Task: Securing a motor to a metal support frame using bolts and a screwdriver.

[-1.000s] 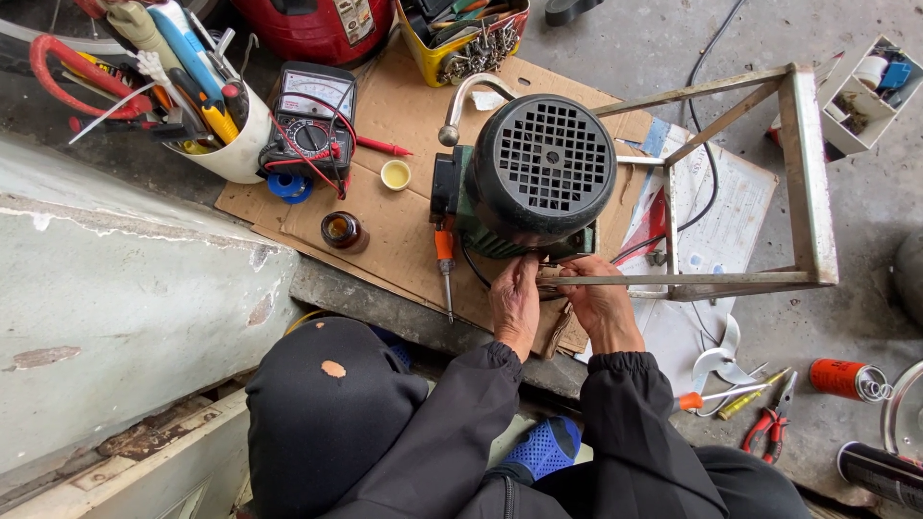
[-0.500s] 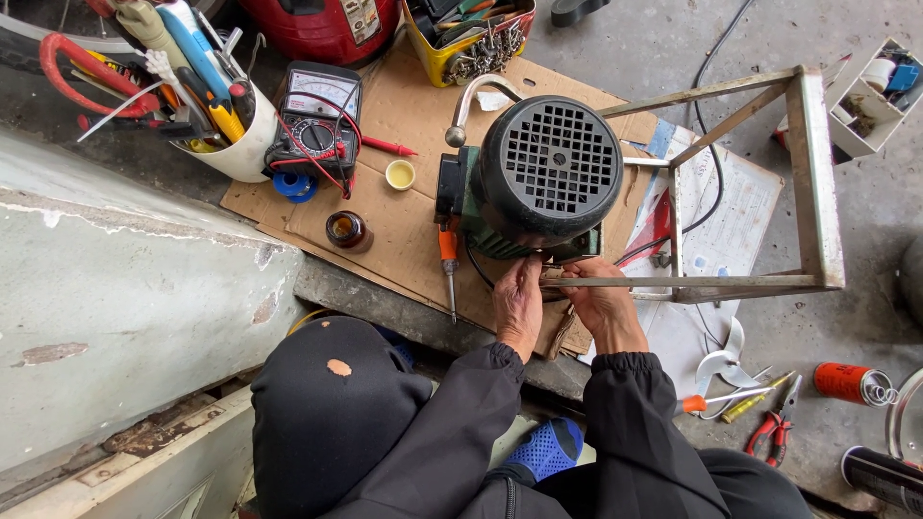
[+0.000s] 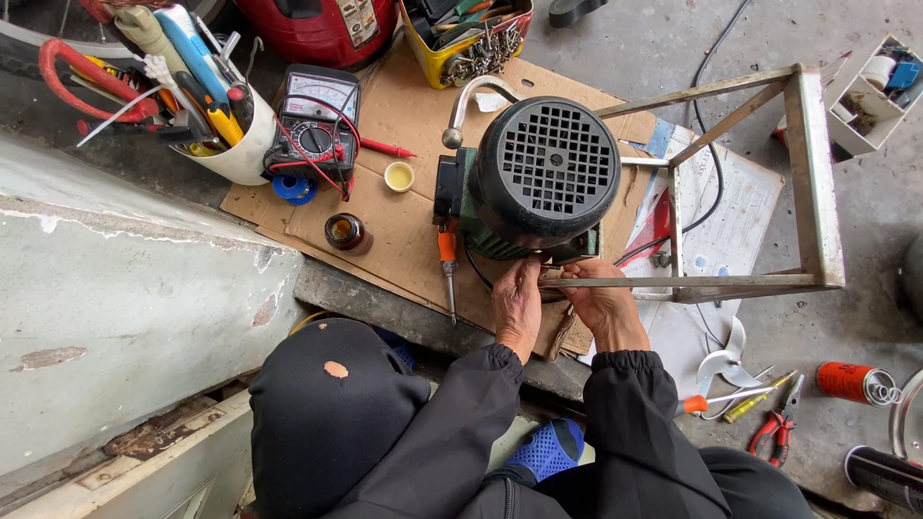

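The electric motor (image 3: 543, 183), black fan cover facing up, sits on a sheet of cardboard (image 3: 404, 125) laid on the floor, and it serves as the landmark here. Both hands work at its near lower edge: the left hand (image 3: 517, 308) has its fingers bunched together against the rim of the cover, and the right hand (image 3: 604, 306) touches the same spot beside a thin metal bar of the frame (image 3: 812, 183) that stands just right of the motor; whether either hand pinches anything is hidden. Left of the motor lie a small yellow cap (image 3: 398, 176), a brown glass jar (image 3: 346, 232) and a meter (image 3: 315, 120) with red leads. Farther left, a white bucket (image 3: 240, 154) is crammed with pliers, screwdrivers and wires. Behind the motor, a yellow box (image 3: 437, 56) holds bits and small tools. Far right of it, a white tray (image 3: 870, 96) holds small parts. An orange-handled screwdriver (image 3: 448, 264) leans against the motor's left side.
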